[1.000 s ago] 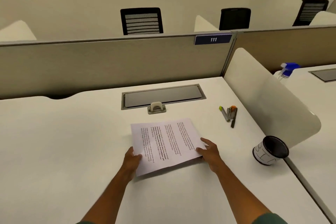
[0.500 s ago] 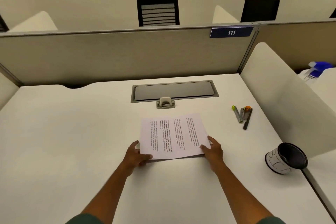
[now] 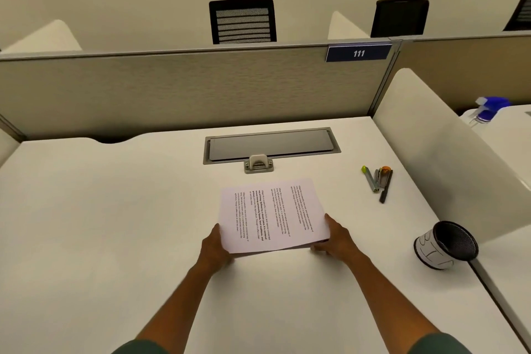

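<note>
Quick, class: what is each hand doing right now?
Left hand: holding the paper at its near left corner.
Right hand: holding its near right corner.

Outstretched arms, left hand [image 3: 215, 248], right hand [image 3: 336, 240] curled

Dark green sleeves [image 3: 439, 343] leave forearms [image 3: 184, 304], left hand [image 3: 215, 250] and right hand [image 3: 337, 241] bare.

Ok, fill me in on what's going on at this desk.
A person seated at the white desk holds the printed sheets by their near edge. The left grip has the near left corner and the right grip the near right corner, and that edge looks raised slightly off the desk. To the right lie a black pen and what looks like a stapler, both untouched. A mesh cup lies tipped on its side.
</note>
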Available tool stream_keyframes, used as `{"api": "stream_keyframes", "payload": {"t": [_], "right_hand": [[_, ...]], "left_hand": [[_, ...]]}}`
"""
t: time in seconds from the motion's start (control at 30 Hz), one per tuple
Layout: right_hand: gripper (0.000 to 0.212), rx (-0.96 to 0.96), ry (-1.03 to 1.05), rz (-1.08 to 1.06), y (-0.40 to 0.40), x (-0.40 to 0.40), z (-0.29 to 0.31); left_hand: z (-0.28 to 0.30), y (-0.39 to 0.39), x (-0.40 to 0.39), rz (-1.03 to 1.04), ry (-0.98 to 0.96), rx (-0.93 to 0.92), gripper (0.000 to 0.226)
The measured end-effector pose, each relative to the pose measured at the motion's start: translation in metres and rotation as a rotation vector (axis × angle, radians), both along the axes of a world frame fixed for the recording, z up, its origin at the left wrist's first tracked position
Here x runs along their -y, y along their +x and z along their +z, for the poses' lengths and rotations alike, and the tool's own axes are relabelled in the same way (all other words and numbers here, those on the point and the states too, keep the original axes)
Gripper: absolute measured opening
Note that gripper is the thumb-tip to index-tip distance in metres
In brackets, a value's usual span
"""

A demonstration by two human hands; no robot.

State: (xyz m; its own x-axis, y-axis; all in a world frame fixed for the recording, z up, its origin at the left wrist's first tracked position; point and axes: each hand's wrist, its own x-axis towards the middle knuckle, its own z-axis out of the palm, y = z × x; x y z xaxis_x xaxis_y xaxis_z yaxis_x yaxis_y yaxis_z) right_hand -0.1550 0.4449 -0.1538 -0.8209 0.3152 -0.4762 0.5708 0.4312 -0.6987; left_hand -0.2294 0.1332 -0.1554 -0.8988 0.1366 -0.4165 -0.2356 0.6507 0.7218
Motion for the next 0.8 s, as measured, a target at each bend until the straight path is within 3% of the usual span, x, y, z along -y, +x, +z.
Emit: {"api": "stream_keyframes", "payload": {"t": [0.13,0.3,0.47,0.8], "right_hand": [[0.081,-0.053,0.029,-0.008,0.0021,0.0004,-0.0028],[0.095,-0.06,0.026,-0.028,0.0015,0.0013,-0.0035],[0.088,-0.044,0.055,-0.011,-0.0014,-0.0002,-0.0031],[0.088,-0.018,0.07,-0.005,-0.0042,0.0014,0.0005]], "left_hand": [[-0.0002,0.0001,0.0011,0.032,0.035,0.011,0.033],[0.0001,-0.004,0.0051,-0.038,-0.017,0.005,0.044],[0.0027,-0.0052,0.0073,-0.03,-0.002,0.015,0.059],[0.002,-0.0064,0.0075,-0.022,0.023,-0.008,0.052]]}}
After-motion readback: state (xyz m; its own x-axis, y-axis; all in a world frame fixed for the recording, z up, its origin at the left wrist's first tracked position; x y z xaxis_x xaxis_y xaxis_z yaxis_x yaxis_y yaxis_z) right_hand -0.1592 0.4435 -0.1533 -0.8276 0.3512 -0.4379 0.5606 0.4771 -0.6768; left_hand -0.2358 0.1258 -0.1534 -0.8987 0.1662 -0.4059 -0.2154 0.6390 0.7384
